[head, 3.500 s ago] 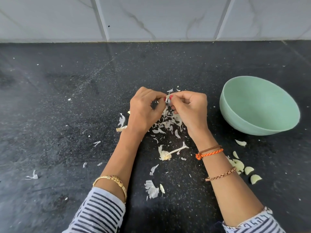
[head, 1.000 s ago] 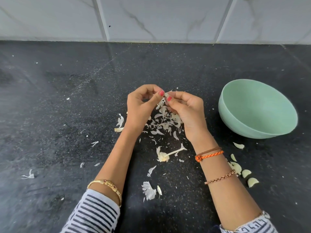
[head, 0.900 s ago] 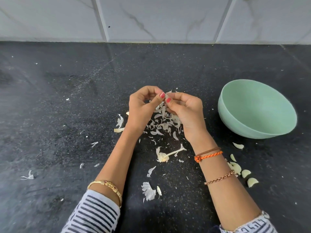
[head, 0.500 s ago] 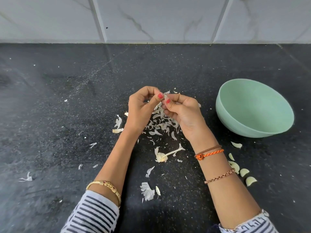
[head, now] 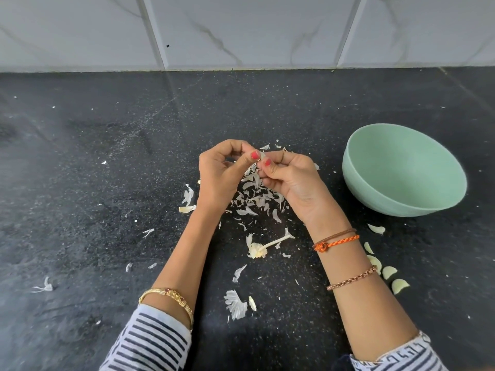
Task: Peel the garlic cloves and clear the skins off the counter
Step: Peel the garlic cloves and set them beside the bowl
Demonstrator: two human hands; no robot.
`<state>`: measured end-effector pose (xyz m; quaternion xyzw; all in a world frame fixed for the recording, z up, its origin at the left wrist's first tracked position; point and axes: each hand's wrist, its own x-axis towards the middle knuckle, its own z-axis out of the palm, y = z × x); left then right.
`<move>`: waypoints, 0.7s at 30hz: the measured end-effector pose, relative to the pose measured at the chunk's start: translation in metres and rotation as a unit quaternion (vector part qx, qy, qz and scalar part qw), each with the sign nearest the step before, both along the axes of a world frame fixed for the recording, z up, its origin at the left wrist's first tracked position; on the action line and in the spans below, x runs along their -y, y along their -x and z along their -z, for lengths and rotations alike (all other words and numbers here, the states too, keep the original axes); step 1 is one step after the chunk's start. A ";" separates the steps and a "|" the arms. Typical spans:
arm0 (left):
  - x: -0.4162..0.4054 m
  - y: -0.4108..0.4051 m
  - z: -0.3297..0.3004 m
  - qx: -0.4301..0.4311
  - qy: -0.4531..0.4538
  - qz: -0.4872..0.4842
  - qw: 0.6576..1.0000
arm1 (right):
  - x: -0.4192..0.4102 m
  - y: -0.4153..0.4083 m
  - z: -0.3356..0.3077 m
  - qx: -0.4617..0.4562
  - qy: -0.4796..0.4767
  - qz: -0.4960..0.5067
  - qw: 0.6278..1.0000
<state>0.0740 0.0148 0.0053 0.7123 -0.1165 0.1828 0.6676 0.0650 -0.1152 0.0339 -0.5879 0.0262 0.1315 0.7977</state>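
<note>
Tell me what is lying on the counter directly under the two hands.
A heap of garlic skins lies on the black counter under the left hand and right hand. The hands cover part of the heap, so anything beneath them stays unseen.

no readable text, labels or numbers anywhere

White skins (head: 254,199) littering counter (head: 107,183)

The garlic clove (head: 262,156) is mostly hidden between pinching fingertips (head: 254,155); both sleeves (head: 150,341) get cut off at the bottom edge.
</note>
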 end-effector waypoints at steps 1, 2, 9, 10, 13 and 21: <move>0.000 0.000 0.000 0.000 -0.002 0.004 1.000 | 0.000 0.000 0.000 -0.003 -0.004 -0.001 1.000; 0.000 -0.001 0.000 0.000 -0.007 0.010 1.000 | 0.001 0.000 0.000 -0.005 -0.007 -0.003 1.000; 0.000 0.000 -0.001 0.001 -0.039 0.044 0.998 | 0.003 -0.002 0.002 -0.002 0.019 -0.004 1.000; 0.000 0.000 -0.001 0.004 -0.039 0.044 0.998 | 0.003 -0.002 0.002 0.002 0.029 -0.005 1.000; -0.002 -0.001 0.000 0.007 -0.039 0.034 0.999 | 0.004 -0.002 0.003 0.010 0.046 -0.005 0.999; -0.005 -0.003 0.001 -0.045 -0.029 0.115 0.992 | 0.004 -0.002 0.003 0.031 0.075 0.001 0.997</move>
